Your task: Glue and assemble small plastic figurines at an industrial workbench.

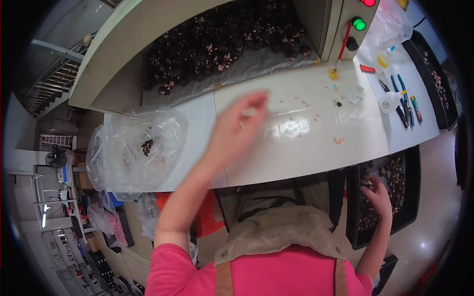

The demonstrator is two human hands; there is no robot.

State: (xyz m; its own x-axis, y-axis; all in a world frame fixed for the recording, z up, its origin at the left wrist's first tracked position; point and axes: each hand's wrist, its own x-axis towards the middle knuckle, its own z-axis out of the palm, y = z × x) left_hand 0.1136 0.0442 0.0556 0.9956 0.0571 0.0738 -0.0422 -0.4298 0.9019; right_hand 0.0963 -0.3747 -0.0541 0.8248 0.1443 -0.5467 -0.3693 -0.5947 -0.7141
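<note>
Worktable (316,148), white, spans the view beneath both hands. Machine bed (227,44) beyond the left hand, packed with small dark parts showing pinkish tips. Clear plastic bag (133,148) to the left of the left hand, crumpled, a few dark parts inside. Black tray (412,197) below the table edge at the person's right, full of the same dark parts (395,172).

Left hand (242,123) raised over the table, motion-blurred; fingers drawn together, but whether anything is pinched between them cannot be told. Right hand (377,195) down in the black tray, fingers curled onto the dark parts, touching them; a closed grasp cannot be confirmed.

Pink scraps (316,118) scattered on the table to the right of the left hand. Blue-handled hand tools (405,98) and 1 white squeeze bottle (387,101) farther right, well apart from both hands. Green button (359,23) on the machine panel above them.
</note>
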